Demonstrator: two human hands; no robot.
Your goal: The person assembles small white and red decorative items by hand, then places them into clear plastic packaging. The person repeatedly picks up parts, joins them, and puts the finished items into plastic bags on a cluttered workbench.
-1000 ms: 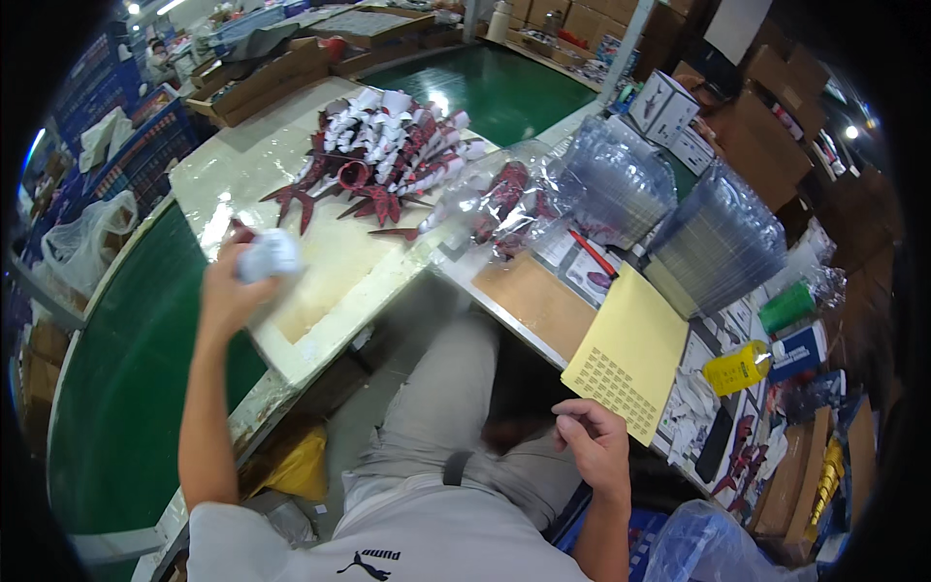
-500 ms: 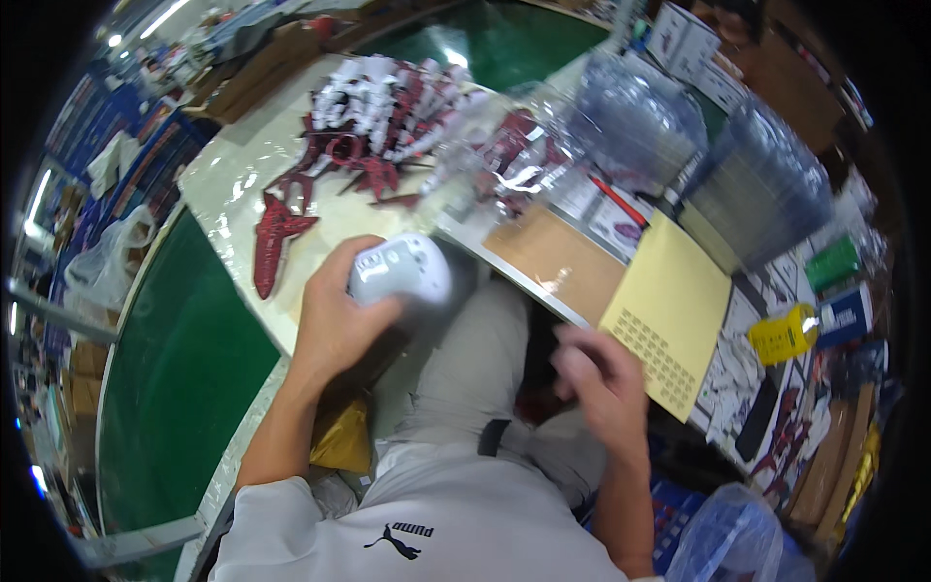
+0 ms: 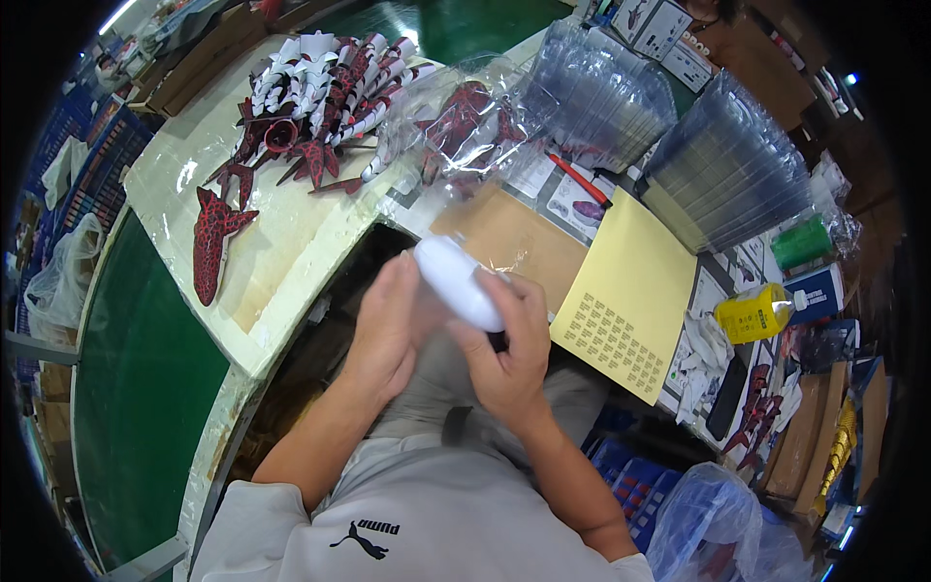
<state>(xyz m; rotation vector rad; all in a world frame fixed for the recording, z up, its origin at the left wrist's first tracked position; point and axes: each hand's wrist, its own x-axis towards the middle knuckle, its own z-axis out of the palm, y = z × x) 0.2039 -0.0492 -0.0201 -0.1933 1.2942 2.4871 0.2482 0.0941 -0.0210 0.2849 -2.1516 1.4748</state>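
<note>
At centre, a white rounded object (image 3: 458, 283) is gripped by the right hand (image 3: 512, 361); the left hand's (image 3: 386, 325) grip cannot be told. Handling appears unfinished; red-black pieces (image 3: 312, 126) are piled upper left.

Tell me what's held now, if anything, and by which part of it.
A white rounded object: the right hand grips its lower-right end. The left hand is by the upper-left end; whether it grips too cannot be told.

Yellow bottle (image 3: 752, 313) beside a dark blue box (image 3: 817, 289), green cylinder (image 3: 801, 244), plastic bag (image 3: 713, 519) near blue crate (image 3: 642, 500)
</note>
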